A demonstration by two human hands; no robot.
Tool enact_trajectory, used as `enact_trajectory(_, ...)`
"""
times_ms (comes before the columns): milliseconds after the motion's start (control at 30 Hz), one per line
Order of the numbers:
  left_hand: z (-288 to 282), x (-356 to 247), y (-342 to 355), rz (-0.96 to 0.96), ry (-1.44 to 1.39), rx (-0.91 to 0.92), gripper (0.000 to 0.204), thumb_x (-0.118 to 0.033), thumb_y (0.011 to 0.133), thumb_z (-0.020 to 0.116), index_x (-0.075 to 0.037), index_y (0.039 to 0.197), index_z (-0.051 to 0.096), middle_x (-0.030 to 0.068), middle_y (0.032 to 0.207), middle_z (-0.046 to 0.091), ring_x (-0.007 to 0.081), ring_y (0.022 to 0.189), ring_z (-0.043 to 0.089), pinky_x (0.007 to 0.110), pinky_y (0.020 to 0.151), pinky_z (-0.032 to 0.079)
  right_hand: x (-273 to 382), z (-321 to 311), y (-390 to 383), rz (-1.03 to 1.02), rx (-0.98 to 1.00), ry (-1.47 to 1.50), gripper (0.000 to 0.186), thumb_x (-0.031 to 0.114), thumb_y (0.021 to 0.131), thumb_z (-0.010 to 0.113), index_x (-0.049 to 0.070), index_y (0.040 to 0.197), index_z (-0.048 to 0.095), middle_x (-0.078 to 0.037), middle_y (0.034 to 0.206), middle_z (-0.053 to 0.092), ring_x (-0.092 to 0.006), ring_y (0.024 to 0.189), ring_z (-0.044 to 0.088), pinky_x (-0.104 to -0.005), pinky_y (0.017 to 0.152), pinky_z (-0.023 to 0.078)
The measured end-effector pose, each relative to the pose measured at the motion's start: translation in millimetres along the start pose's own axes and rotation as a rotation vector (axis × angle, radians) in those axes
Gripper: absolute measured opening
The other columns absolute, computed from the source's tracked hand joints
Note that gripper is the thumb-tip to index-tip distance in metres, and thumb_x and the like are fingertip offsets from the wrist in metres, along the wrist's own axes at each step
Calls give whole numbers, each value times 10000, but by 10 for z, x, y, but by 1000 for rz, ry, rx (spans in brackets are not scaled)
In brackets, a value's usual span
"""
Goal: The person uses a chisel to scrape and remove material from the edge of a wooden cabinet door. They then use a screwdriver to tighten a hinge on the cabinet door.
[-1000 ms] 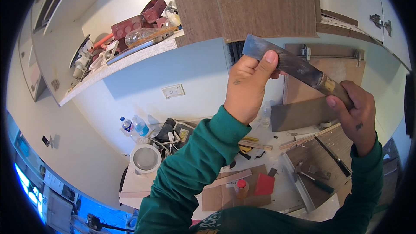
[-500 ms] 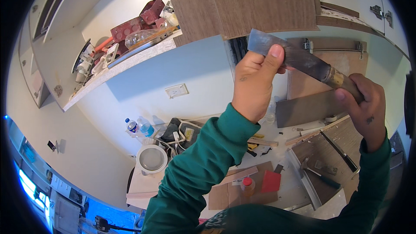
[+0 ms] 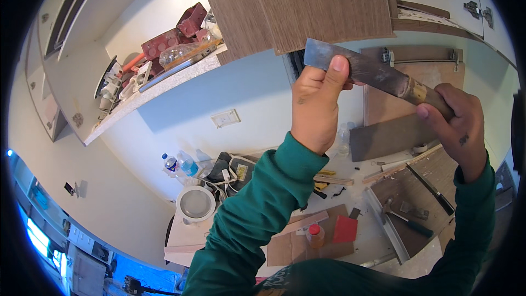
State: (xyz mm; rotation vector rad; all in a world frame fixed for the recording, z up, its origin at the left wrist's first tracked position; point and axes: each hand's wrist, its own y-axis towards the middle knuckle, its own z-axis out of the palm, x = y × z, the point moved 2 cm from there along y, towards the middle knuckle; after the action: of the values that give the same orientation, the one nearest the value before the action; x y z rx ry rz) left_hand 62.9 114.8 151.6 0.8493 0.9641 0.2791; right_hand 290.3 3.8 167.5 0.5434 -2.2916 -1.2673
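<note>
Pale wall (image 3: 181, 123) behind, cluttered white table (image 3: 353, 193) below; clock directions taken from mid-view. Our left hand (image 3: 316, 104), at two o'clock, grips a broad-bladed tool (image 3: 378, 74) near its squared end, thumb flat on the face, fingers curled beneath. Our right hand (image 3: 460, 123), at three, is closed around the handle (image 3: 432, 97), just past a brass-coloured collar (image 3: 415, 91). Tool held aloft between the two, blade end toward ten o'clock, handle toward four. In our sight its end overlaps the lower edge of a wood-grain panel (image 3: 296, 5) at twelve; whether they touch, we cannot tell. Green sleeves (image 3: 263, 197) on both arms.

Beyond the tool, between two and three: a pale board (image 3: 378, 109) with metal hinges, then a brown plank (image 3: 383, 140) at three. At four we note a hammer (image 3: 411, 225), lying near a long black-handled tool (image 3: 430, 186). At five, a red-capped bottle (image 3: 315, 235) on cardboard (image 3: 282, 249), red flat piece (image 3: 346, 229) beside it. Between seven and eight, a round white-rimmed fitting (image 3: 196, 204); at eight, plastic bottles (image 3: 189, 165). Farthest out, at ten: a shelf (image 3: 159, 90) bearing red boxes (image 3: 167, 41).
</note>
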Motion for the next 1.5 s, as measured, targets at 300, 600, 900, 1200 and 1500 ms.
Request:
enact_trajectory(300,-22,31,3,19,31,2,277,-305,1044,637,-29,1041,653,80,1032,722,180,923,649,366,884,484,-51,31,12,-14,-28,10,336,256,845,809,-26,817,629,-117,597,522,-217,500,503,-350,502,398)
enact_trajectory(600,-45,1,19,52,80,-5,276,-311,1051,622,-44,1105,665,52,1075,722,147,975,643,342,891,475,-125,73,60,-51,-28,-24,345,276,839,817,-16,828,632,-138,612,548,-250,503,524,-355,506,410)
enact_trajectory(900,-89,-56,20,74,38,-10,272,-298,1042,641,-27,1068,641,73,1060,715,157,945,632,343,889,478,21,94,52,-41,-48,-23,341,262,835,822,-9,807,616,-143,606,548,-222,499,522,-346,503,412)
enact_trajectory(1200,-103,-82,36,43,8,45,289,-305,1037,650,-17,1019,656,81,1023,724,164,933,638,349,901,478,77,100,56,-39,-40,3,314,226,848,804,-14,807,606,-112,596,524,-194,501,496,-332,499,396)
enact_trajectory(1500,-157,-110,42,52,20,60,299,-303,1037,648,-6,1025,679,88,1026,733,170,936,650,345,903,480,141,101,46,1,-20,38,313,223,855,802,-16,807,605,-99,596,505,-180,510,483,-332,503,388)
